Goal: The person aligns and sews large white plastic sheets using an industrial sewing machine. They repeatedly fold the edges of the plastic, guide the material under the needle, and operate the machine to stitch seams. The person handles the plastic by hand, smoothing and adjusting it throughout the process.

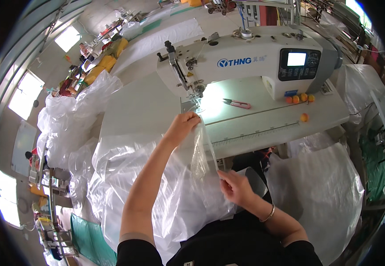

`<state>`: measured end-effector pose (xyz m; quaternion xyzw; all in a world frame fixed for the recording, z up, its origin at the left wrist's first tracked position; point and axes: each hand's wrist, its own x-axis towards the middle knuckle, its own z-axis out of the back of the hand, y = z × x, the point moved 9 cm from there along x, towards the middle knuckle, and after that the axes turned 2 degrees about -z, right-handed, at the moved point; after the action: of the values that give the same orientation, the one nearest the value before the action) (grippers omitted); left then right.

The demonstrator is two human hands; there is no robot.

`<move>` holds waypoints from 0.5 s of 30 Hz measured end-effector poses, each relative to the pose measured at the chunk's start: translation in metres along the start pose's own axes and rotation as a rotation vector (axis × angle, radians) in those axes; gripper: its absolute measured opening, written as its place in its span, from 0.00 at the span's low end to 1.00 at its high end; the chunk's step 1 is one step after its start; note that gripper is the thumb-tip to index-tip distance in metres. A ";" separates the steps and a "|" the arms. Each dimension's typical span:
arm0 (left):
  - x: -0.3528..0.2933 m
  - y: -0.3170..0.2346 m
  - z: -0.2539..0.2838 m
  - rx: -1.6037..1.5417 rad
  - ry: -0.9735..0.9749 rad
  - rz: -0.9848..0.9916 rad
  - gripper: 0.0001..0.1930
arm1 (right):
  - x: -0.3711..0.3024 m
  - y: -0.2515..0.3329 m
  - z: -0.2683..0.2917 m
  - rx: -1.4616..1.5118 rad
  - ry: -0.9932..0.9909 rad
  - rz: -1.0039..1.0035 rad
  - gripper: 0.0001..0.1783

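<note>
A large see-through plastic sheet (170, 208) spreads over the front of the sewing table and down over my lap. My left hand (183, 127) pinches its folded edge just in front of the needle area of a white sewing machine (245, 51). Lower and to the right, my right hand (236, 188) is closed on the same edge, so a narrow strip runs fairly straight between the two hands. The machine's lamp lights the bed brightly. Behind my left hand, the presser foot (197, 104) is partly lost in glare; whether the plastic lies under it I cannot tell.
Pink-handled thread snips (237, 104) lie on the machine bed. Several small orange fruits (304, 117) sit at its right. A ruler strip (254, 134) runs along the table front. Bunched plastic (68, 119) is piled at the left; more plastic sheet (318, 190) hangs at the right.
</note>
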<state>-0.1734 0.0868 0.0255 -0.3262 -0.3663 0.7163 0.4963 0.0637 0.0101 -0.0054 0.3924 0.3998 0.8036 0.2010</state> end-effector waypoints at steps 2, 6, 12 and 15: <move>0.002 0.000 -0.001 -0.083 0.023 -0.019 0.12 | 0.033 -0.001 0.019 -0.024 -0.086 0.044 0.12; 0.002 -0.011 -0.003 -0.268 0.073 -0.046 0.11 | 0.123 -0.019 0.028 0.064 -0.194 -0.010 0.07; 0.003 -0.004 -0.003 -0.123 0.085 -0.026 0.09 | 0.141 -0.039 -0.015 0.078 -0.110 -0.212 0.10; 0.003 0.002 0.001 0.075 0.045 0.090 0.12 | 0.136 -0.020 -0.018 -0.332 -0.202 -0.019 0.12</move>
<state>-0.1756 0.0894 0.0241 -0.3397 -0.3130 0.7436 0.4834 -0.0339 0.1000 0.0362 0.4289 0.2433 0.8130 0.3097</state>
